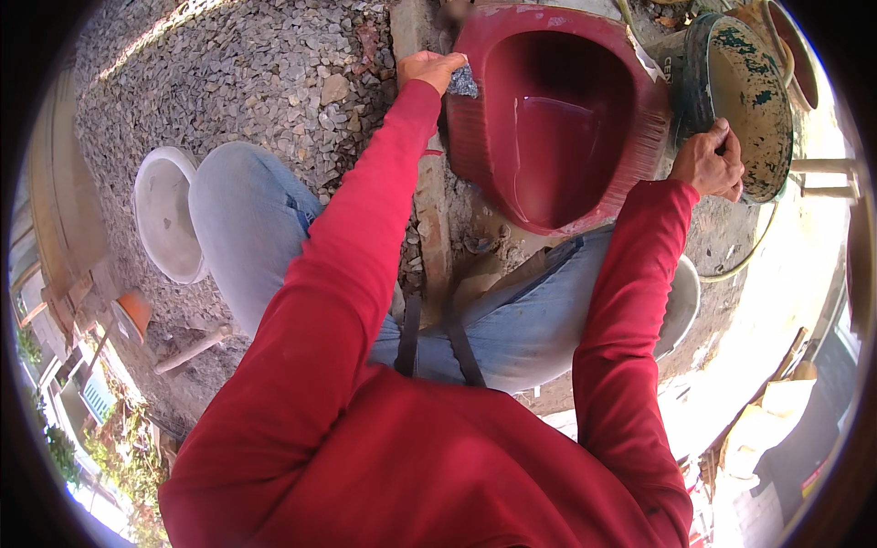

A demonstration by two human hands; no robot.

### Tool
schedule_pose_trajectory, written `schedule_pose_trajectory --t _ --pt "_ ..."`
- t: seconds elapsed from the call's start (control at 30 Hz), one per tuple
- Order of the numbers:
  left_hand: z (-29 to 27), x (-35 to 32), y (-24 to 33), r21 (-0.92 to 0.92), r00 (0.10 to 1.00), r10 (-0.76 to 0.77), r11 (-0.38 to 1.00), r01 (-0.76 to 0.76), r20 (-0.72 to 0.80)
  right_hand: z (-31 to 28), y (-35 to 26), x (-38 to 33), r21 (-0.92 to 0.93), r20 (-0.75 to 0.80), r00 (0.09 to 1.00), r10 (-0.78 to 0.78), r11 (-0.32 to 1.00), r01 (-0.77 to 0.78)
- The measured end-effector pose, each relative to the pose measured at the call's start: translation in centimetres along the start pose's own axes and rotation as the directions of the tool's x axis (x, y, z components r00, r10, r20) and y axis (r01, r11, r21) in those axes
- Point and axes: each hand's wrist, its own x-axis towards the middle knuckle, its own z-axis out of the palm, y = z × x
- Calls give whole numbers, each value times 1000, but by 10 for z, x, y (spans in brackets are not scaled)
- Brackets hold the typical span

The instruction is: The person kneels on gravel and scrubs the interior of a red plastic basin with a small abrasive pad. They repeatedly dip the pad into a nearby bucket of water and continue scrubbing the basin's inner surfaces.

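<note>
A large dark red hollow vessel (470,151) with ribbed outer sides lies between my knees, its wide opening facing up and some light lines inside. At its upper left edge my left hand (427,69) is closed on a dark grey scouring pad (463,82), which touches the vessel's side. My right hand (710,166) is closed on the near rim of a dark bucket (692,87) at the right. The bucket's inside is spattered and pale, with its mouth turned toward me.
Grey gravel (247,100) covers the ground at the upper left, bordered by a concrete strip (431,215). A round pale dish-like thing (166,215) stands left of my knee. Beyond the bucket is a reddish-brown container (797,55). A thin yellowish hose (744,260) curves below the bucket.
</note>
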Motion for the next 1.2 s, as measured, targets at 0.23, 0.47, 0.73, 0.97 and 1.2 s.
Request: schedule_pose_trajectory --t 0.23,0.47,0.73,0.97,1.2 --pt "-5 -3 -16 -73 999 -22 997 24 37 0 -5 -1 -38 -36 999 -18 999 17" --pt "-3 8 -9 37 1000 -4 999 5 -18 1 0 -3 19 22 999 38 999 -38" --pt "-3 21 -14 5 1000 4 1000 -4 29 -7 -5 0 -28 4 999 -33 999 34" --pt "1 9 -12 18 997 43 999 -44 67 -5 12 6 -4 80 996 33 999 -33" --pt "4 14 -9 97 999 -29 995 30 -14 0 18 6 154 166 978 127 976 -153"
